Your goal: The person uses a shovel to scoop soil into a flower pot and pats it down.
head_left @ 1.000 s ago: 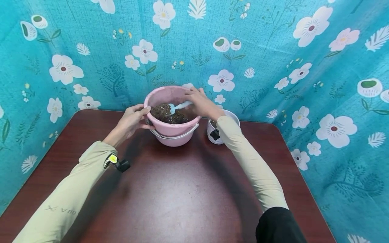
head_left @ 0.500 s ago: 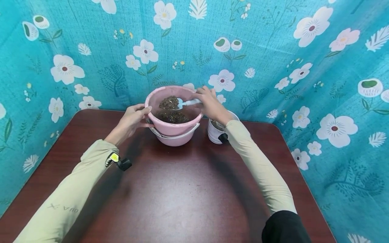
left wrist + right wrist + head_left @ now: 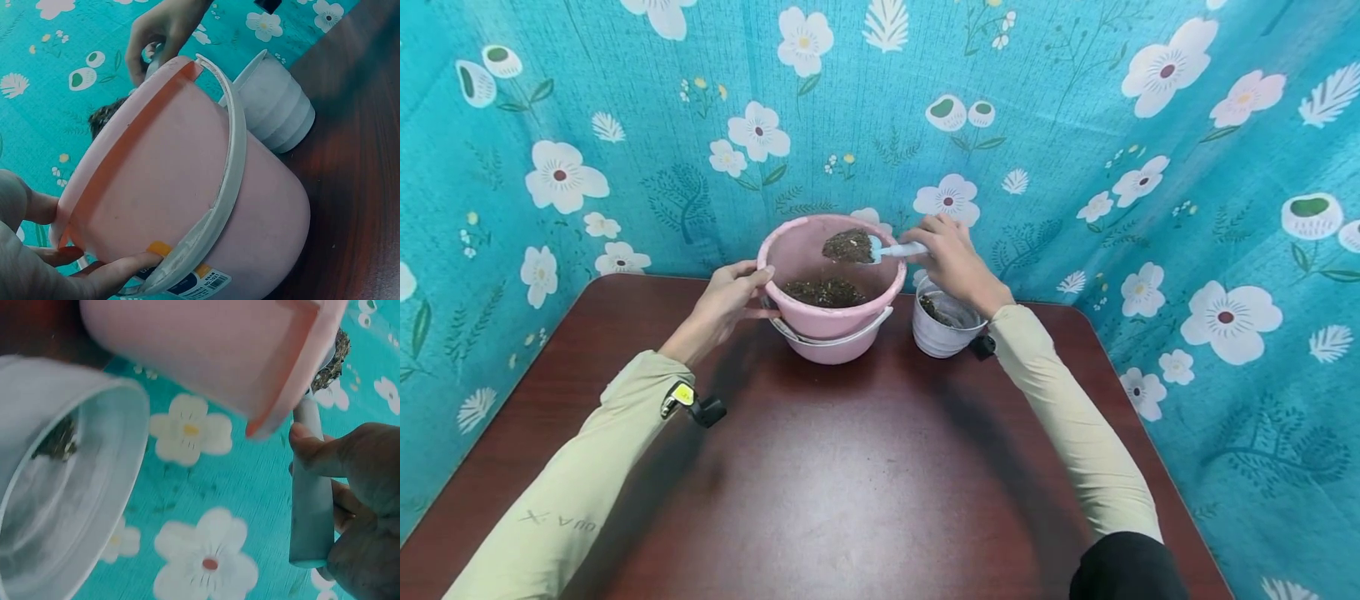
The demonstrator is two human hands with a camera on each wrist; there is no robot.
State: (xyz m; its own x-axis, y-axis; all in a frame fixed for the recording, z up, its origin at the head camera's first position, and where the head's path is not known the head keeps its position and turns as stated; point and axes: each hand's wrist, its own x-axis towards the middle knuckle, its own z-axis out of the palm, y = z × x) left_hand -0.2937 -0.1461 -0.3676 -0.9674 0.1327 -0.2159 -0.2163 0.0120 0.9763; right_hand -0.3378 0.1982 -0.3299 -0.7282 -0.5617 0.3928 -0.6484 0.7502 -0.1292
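A pink bucket (image 3: pixel 827 320) with a white handle (image 3: pixel 234 156) stands at the back of the table, dark soil (image 3: pixel 824 292) inside it. My left hand (image 3: pixel 724 302) grips its left rim, thumb over the edge and fingers along the outer wall. In my right hand (image 3: pixel 953 257) is the pale blue handle of a small garden trowel (image 3: pixel 310 494). Its blade, heaped with soil (image 3: pixel 848 247), is over the right part of the bucket's mouth. Right of the bucket, below my right hand, a white ribbed flower pot (image 3: pixel 942 337) holds some soil (image 3: pixel 59 440).
The dark red-brown wooden table (image 3: pixel 820 467) reaches back to a turquoise floral curtain (image 3: pixel 865 108), which hangs close behind the bucket and pot. A small black wrist camera (image 3: pixel 707 411) juts out below the left sleeve.
The trowel has risen out of the bucket's soil with a heaped load and moved right toward the rim, carried by my right hand. My left hand keeps its place on the bucket.
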